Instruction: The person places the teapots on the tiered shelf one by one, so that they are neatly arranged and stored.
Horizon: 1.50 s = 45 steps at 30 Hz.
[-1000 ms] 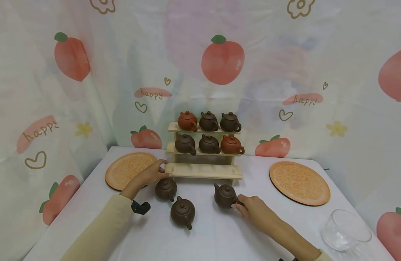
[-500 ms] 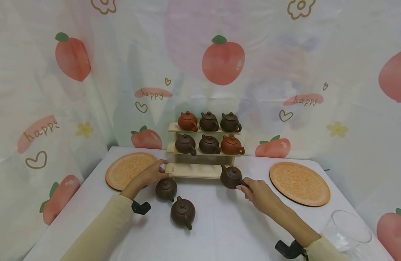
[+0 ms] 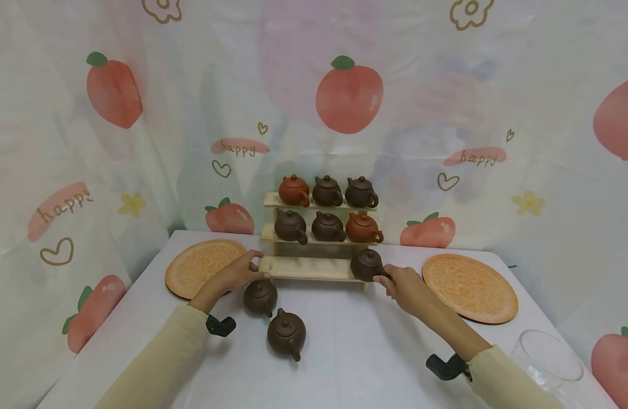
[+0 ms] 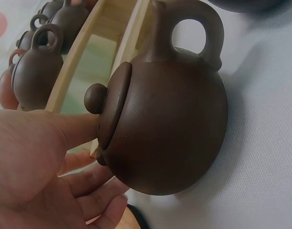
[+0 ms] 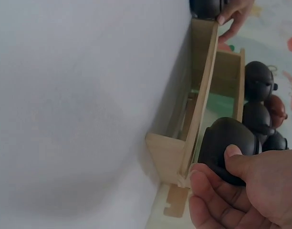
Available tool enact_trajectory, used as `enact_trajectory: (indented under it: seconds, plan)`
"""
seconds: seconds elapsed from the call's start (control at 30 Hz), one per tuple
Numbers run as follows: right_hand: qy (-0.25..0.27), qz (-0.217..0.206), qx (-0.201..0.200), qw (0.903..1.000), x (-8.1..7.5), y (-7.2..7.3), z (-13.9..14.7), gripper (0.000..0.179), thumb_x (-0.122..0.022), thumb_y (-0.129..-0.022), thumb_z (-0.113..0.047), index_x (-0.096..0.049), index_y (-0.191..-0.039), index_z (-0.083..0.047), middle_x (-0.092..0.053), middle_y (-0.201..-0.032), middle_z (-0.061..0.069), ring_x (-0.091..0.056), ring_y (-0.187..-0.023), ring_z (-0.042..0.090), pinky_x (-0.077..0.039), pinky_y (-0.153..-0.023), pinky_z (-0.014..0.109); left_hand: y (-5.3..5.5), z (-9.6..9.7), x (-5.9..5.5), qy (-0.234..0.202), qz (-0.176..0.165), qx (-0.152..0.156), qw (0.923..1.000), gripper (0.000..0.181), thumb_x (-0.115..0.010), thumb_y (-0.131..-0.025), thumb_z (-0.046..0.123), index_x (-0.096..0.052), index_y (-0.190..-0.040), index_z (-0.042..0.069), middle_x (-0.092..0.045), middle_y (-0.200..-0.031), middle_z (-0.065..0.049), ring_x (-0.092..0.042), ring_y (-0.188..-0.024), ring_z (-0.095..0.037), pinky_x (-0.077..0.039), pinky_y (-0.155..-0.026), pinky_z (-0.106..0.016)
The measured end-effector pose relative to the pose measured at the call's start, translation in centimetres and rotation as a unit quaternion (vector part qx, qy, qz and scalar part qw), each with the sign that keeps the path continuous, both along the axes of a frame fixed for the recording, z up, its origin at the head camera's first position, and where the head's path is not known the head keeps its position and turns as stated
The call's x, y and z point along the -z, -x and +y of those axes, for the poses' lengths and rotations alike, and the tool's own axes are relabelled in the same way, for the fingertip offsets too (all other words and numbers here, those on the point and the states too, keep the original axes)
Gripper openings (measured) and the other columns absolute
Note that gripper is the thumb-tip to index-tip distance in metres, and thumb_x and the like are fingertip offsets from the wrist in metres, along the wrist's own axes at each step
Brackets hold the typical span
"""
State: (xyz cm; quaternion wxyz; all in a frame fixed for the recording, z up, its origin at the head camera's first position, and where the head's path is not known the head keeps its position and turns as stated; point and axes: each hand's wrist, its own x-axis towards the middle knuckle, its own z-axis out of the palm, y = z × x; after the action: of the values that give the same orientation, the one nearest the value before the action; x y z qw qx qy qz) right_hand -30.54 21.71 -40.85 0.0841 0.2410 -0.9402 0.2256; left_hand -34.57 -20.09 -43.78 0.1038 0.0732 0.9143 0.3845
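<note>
My right hand (image 3: 410, 291) pinches the handle of a dark brown teapot (image 3: 367, 264), which sits at the right end of the bottom step of a wooden tiered rack (image 3: 306, 267). In the right wrist view, thumb and fingers close on that teapot (image 5: 229, 145) over the board. My left hand (image 3: 237, 271) holds the left end of the same step between thumb and fingers. Just below it, on the table, stands a second dark teapot (image 3: 260, 296), large in the left wrist view. A third dark teapot (image 3: 286, 332) stands nearer, its handle towards me.
Brown and reddish teapots fill the two upper steps, among them a reddish teapot (image 3: 362, 227) above the held one. Round orange-patterned mats lie left (image 3: 183, 272) and right (image 3: 469, 287). A clear glass bowl (image 3: 549, 358) stands front right, partly behind the right sleeve.
My right hand has lifted the teapot from the table and carried it back and slightly right, onto the bottom step's right end. My left hand has stayed on the rack.
</note>
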Motion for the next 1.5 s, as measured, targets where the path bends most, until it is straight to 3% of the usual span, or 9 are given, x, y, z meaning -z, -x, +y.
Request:
enact_trajectory:
  seconds: [0.47,1.0,1.13,1.27,1.37,1.5]
  plan:
    - [-0.011,-0.034,0.004,0.9994,0.1,1.5,-0.2,0.022,-0.065,-0.106,-0.016,-0.062,-0.088,-0.003,-0.062,-0.064,0.001,-0.053,-0.058,0.011,-0.04,-0.054,0.027,0.0,0.0,-0.3,0.012,-0.002,0.006,0.9999,0.067,-0.071,-0.103,0.032,-0.041,-0.154,0.003,-0.067,-0.131,-0.026,-0.064,-0.123,-0.04,-0.051,-0.102,-0.055]
    - [-0.017,-0.068,0.032,0.997,0.3,1.8,-0.3,0.023,-0.066,-0.106,-0.022,-0.062,-0.093,-0.003,-0.068,-0.071,0.008,-0.056,-0.061,0.013,-0.042,-0.055,0.028,0.0,-0.1,-0.3,0.004,0.002,0.002,1.0,0.065,-0.073,-0.102,0.031,-0.043,-0.153,0.003,-0.068,-0.128,-0.026,-0.064,-0.122,-0.04,-0.051,-0.103,-0.055]
    - [-0.03,-0.082,0.061,0.9944,0.4,1.3,-0.1,0.029,-0.071,-0.103,-0.026,-0.064,-0.089,-0.002,-0.065,-0.068,0.005,-0.055,-0.062,0.016,-0.043,-0.057,0.031,0.0,-0.1,-0.4,0.003,0.006,0.007,1.0,0.065,-0.073,-0.102,0.03,-0.043,-0.153,0.002,-0.068,-0.128,-0.027,-0.065,-0.121,-0.04,-0.051,-0.103,-0.054]
    - [-0.069,-0.149,0.087,0.9825,0.6,0.2,-0.1,0.034,-0.073,-0.101,-0.033,-0.066,-0.085,-0.004,-0.064,-0.068,0.002,-0.057,-0.065,0.017,-0.045,-0.06,0.032,0.0,-0.1,-0.4,0.003,0.005,0.008,0.9999,0.064,-0.072,-0.102,0.03,-0.043,-0.153,0.003,-0.068,-0.128,-0.027,-0.065,-0.122,-0.039,-0.051,-0.103,-0.054]
    - [-0.086,-0.192,0.088,0.9738,0.8,-0.6,-0.8,0.035,-0.072,-0.102,-0.036,-0.066,-0.083,-0.007,-0.064,-0.068,0.002,-0.057,-0.066,0.016,-0.046,-0.062,0.031,0.0,-0.1,-0.3,0.005,0.011,0.013,0.9998,0.065,-0.073,-0.102,0.03,-0.043,-0.152,0.001,-0.068,-0.127,-0.027,-0.065,-0.121,-0.04,-0.051,-0.101,-0.054]
    - [-0.078,-0.201,0.067,0.9742,1.1,-2.0,-2.8,0.035,-0.072,-0.101,-0.037,-0.066,-0.081,-0.009,-0.062,-0.065,0.001,-0.056,-0.065,0.016,-0.045,-0.062,0.031,0.0,-0.2,-0.3,0.005,0.012,0.013,0.9998,0.065,-0.073,-0.102,0.03,-0.043,-0.152,0.002,-0.068,-0.126,-0.027,-0.065,-0.12,-0.04,-0.052,-0.101,-0.054]
